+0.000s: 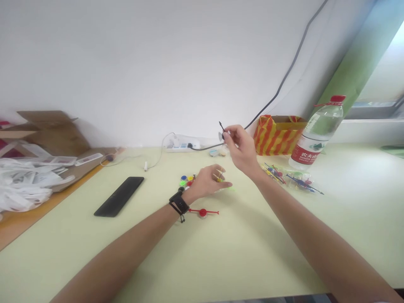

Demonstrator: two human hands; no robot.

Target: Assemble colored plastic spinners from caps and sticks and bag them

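My right hand (240,145), raised over the table, pinches a small black arrow spinner (221,125); its pointed tip sticks up and a pale disc shows beside my fingers. Lower and to the left, my left hand (206,180) hovers low over small parts, thumb and fingers apart. Yellow and green pieces show by its fingers; whether it touches them I cannot tell. Round caps in blue, yellow, red and green (182,183) lie left of that hand, partly hidden by it. A red arrow spinner (203,213) rests flat nearer to me, close to my left wrist.
Clear bags of coloured spinner parts (303,182) lie right, before a water bottle (315,134) and a striped bag (277,136). A power strip (179,145) sits by the wall. A black phone-like slab (120,197), a cardboard box (53,134) and white plastic strips (25,185) occupy the left.
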